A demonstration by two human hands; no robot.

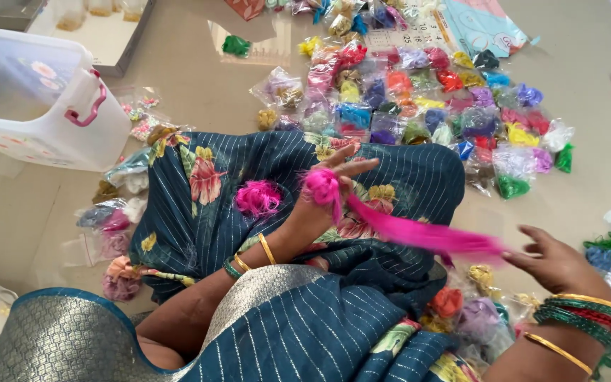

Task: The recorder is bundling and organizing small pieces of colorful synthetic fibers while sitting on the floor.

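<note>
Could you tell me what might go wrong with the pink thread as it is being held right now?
1. The pink thread is stretched taut between the left hand and the right hand; a slip of either hand could let the loops wound on the left hand's fingers loosen and tangle.
2. The loose pink thread bundle lying on the blue floral cloth sits close to the left hand and might snag or get dragged.

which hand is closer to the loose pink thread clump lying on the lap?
Left. The left hand, with pink thread wound on its fingers, sits just right of the pink thread clump. The right hand is far off, at the other end of the stretched pink thread.
</note>
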